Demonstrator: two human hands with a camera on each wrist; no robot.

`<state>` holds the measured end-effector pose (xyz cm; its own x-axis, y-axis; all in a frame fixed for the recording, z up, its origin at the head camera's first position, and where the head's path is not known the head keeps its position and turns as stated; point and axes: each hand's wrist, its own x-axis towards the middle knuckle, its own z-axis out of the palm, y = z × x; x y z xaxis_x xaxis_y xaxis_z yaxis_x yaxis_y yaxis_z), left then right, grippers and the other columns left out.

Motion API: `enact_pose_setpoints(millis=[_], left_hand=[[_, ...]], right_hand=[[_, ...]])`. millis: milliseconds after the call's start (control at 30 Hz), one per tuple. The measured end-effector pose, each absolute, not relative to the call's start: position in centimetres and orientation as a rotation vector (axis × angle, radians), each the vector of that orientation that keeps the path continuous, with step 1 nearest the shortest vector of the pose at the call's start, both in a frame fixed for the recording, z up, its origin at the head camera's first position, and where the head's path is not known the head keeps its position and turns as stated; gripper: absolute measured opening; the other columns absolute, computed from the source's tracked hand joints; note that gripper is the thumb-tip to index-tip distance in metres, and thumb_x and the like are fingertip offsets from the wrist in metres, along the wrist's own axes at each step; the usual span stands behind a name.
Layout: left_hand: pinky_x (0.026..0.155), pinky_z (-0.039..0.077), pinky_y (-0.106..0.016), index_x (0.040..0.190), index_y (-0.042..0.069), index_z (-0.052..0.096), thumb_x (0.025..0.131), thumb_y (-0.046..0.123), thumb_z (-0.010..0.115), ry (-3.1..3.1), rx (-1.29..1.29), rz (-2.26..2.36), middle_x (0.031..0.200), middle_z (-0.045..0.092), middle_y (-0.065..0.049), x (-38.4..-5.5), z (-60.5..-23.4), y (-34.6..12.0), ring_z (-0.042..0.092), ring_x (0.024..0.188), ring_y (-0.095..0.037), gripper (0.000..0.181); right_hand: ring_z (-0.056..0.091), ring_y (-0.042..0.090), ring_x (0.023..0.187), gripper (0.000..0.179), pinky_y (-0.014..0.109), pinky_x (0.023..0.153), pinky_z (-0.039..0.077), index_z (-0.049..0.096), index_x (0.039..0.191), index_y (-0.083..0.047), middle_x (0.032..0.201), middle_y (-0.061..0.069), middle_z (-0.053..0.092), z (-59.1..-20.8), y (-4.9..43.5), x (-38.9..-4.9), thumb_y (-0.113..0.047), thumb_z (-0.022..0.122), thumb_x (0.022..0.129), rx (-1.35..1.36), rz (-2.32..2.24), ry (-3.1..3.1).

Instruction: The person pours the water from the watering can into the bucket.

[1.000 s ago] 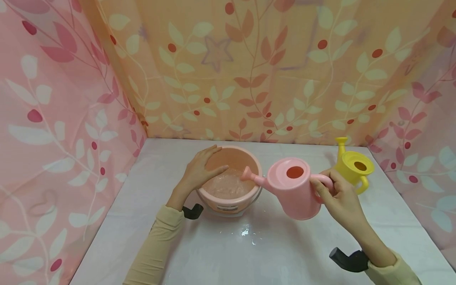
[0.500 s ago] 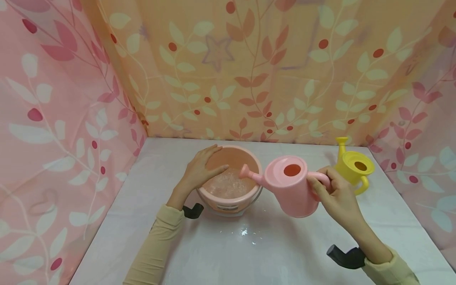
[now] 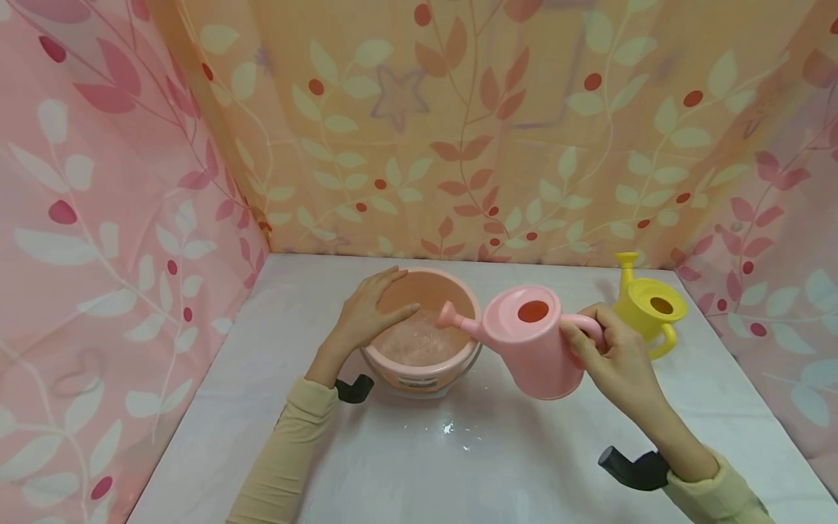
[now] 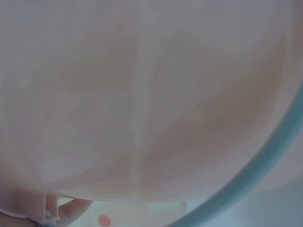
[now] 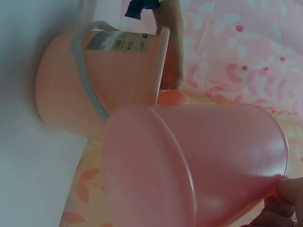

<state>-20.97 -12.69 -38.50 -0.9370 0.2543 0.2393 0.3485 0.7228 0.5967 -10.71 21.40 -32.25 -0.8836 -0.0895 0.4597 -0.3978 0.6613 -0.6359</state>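
Note:
My right hand (image 3: 618,356) grips the handle of a pink watering can (image 3: 543,364), held above the table and tilted slightly toward the bucket. Its spout head (image 3: 447,315) hangs over the mouth of a peach bucket (image 3: 419,375) with rippling water (image 3: 419,340) inside. My left hand (image 3: 366,309) holds the bucket's left rim, thumb over the inside; some fingers are hidden. In the left wrist view the bucket wall (image 4: 94,118) fills most of the picture, with fingers (image 4: 73,210) at the rim. The right wrist view shows the can's base (image 5: 147,175) close up.
A yellow watering can (image 3: 655,309) stands at the right, just behind my right hand. Drops of water (image 3: 448,429) lie on the white table (image 3: 393,480) before the bucket. Patterned cloth (image 3: 458,145) hangs at the back and both sides.
My right hand and the pink watering can have shifted slightly left and up, moving the spout farther over the bucket. The water keeps rippling. My left hand stays put.

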Motion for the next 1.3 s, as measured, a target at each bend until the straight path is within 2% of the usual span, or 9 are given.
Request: enact_pose_setpoints(millis=[400, 600, 1300], left_hand=[[0.093, 0.026, -0.058, 0.131, 0.036, 0.035, 0.07, 0.07, 0.047, -2.777, -0.497, -1.009, 0.14, 0.028, 0.01, -21.06, -38.63, -12.73, 0.023, 0.129, -0.017, 0.071], [0.093, 0.026, -0.058, 0.131, 0.035, 0.036, 0.07, 0.071, 0.047, -2.768, -0.504, -1.002, 0.14, 0.028, 0.012, -21.1, -38.72, -12.76, 0.024, 0.129, -0.017, 0.072], [0.095, 0.024, -0.057, 0.131, 0.041, 0.032, 0.069, 0.071, 0.047, -2.785, -0.486, -1.025, 0.139, 0.025, 0.017, -20.88, -38.49, -12.66, 0.021, 0.129, -0.014, 0.071]], right_hand=[[0.044, 0.008, 0.059, 0.014, 0.021, 0.047, 0.044, 0.05, 0.087, -0.013, 0.071, -0.007, 0.05, -32.01, 20.86, -10.91, -0.021, 0.061, 0.081, 0.383, 1.042, -2.517], [0.045, 0.008, 0.059, 0.014, 0.021, 0.048, 0.045, 0.05, 0.087, -0.014, 0.071, -0.007, 0.052, -32.03, 20.66, -10.99, -0.021, 0.06, 0.082, 0.39, 1.046, -2.518], [0.048, 0.012, 0.06, 0.016, 0.022, 0.049, 0.046, 0.049, 0.09, -0.013, 0.07, -0.004, 0.053, -31.48, 20.65, -11.0, -0.027, 0.054, 0.086, 0.382, 0.993, -2.619]])
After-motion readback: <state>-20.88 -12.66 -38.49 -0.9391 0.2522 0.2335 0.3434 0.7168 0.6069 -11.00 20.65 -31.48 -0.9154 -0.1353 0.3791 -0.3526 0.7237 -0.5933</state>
